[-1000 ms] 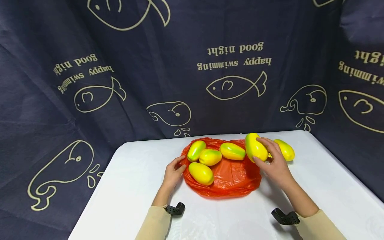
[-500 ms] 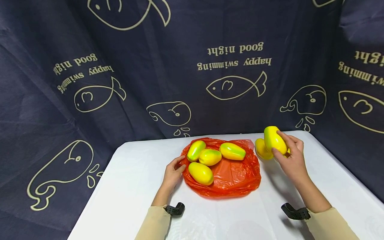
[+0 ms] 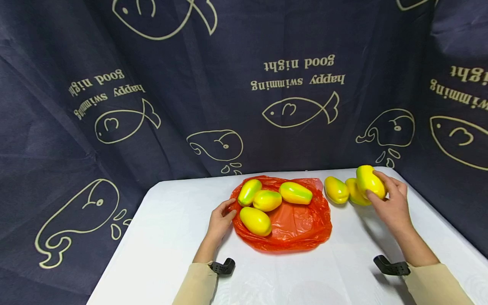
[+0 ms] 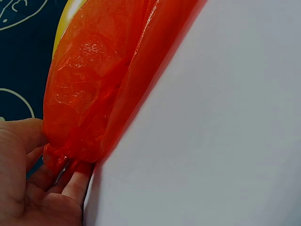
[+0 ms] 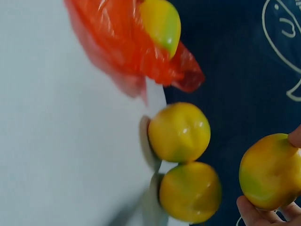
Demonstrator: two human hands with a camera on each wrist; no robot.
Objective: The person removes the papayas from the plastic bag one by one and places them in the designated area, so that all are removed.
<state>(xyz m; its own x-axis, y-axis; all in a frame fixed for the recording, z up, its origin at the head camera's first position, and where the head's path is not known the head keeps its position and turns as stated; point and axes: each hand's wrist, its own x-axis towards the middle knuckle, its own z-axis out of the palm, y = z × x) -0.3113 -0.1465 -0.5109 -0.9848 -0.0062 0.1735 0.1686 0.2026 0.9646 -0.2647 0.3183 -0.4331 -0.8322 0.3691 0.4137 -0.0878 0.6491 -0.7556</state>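
Observation:
My right hand [image 3: 394, 203] grips a yellow-green papaya [image 3: 370, 182] by its sides, raised at the table's far right. Two more papayas lie just left of it, one whole papaya [image 3: 336, 189] and another papaya [image 3: 354, 194] partly covered by the held one. In the left wrist view, my left hand [image 4: 44, 183] pinches the gathered edge of a thin red plastic bag [image 4: 94, 84] between thumb and fingers. Spread open on the table, the bag [image 3: 293, 222] holds several papayas, among them a papaya [image 3: 255, 221] at its near left and a papaya [image 3: 295, 193] at its back.
A white-covered table [image 3: 171, 237] carries everything. Right behind its back edge hangs a dark blue curtain [image 3: 228, 84] with fish and whale drawings, which also runs along both sides. Black straps with camera mounts [image 3: 390, 267] sit on the wrists.
My right hand has carried the papaya from over the bag's right side to the far right, past the two papayas lying there. The left hand and the bag have stayed put.

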